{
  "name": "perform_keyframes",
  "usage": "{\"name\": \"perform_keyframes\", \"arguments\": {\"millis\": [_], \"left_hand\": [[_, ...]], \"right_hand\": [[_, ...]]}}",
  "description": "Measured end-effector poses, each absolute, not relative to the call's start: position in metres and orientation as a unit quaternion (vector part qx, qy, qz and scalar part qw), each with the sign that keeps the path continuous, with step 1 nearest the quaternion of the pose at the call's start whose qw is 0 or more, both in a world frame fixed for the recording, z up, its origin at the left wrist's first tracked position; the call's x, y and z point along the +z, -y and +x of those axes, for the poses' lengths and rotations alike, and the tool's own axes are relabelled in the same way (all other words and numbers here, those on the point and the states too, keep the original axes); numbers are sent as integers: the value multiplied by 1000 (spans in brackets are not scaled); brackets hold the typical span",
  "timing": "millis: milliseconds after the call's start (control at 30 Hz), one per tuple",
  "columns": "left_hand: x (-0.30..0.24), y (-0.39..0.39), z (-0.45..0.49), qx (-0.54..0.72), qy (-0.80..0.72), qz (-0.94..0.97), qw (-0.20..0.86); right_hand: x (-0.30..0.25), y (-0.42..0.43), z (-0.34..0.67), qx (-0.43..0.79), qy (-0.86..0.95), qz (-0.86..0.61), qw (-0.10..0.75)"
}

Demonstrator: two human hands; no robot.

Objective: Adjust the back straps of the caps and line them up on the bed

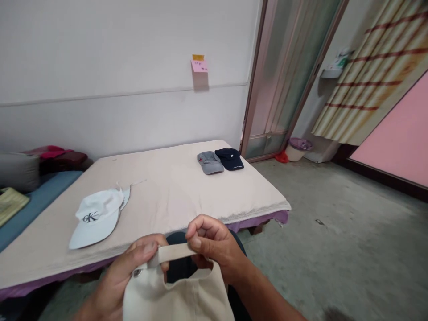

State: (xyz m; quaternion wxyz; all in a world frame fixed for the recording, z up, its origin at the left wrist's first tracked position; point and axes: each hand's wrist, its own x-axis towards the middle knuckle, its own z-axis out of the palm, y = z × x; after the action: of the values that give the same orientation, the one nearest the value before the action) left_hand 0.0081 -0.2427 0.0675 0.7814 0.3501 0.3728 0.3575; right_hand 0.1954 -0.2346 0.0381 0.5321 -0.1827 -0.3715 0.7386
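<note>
A beige cap [180, 298] is held up close to me, its back opening and adjusting strap [176, 252] turned upward. My left hand [133, 263] is closed on the strap's left end, near a small metal eyelet at the cap's edge. On the strap's right end, my right hand [214, 245] pinches with thumb and fingers. A white cap with black letters [98, 216] lies on the bed to the left, partly over another pale cap. Farther back, a grey cap [210, 162] and a navy cap [230, 159] sit side by side, touching.
The bed [167, 191] has a pale sheet and stands against a white wall [127, 49]. A grey cushion [18, 171] is at the far left. A lined bin [298, 149] stands by the sliding door [277, 80]; concrete floor [334, 240] spreads to the right.
</note>
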Motion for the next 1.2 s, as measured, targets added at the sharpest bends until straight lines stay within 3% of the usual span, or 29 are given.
{"name": "perform_keyframes", "arguments": {"millis": [267, 467, 767, 967, 1200], "left_hand": [[51, 229, 19, 298, -452, 453, 708], [56, 233, 18, 275, -411, 421, 760], [74, 224, 4, 418, -369, 155, 816], [81, 193, -14, 516, -334, 174, 769], [49, 160, -20, 552, -380, 197, 716]], "right_hand": [[32, 219, 221, 724, 338, -186, 573], [34, 222, 222, 716, 352, -183, 575], [0, 231, 219, 758, 377, -144, 512], [-51, 239, 232, 765, 360, -154, 511], [-100, 255, 220, 787, 345, -170, 482]]}}
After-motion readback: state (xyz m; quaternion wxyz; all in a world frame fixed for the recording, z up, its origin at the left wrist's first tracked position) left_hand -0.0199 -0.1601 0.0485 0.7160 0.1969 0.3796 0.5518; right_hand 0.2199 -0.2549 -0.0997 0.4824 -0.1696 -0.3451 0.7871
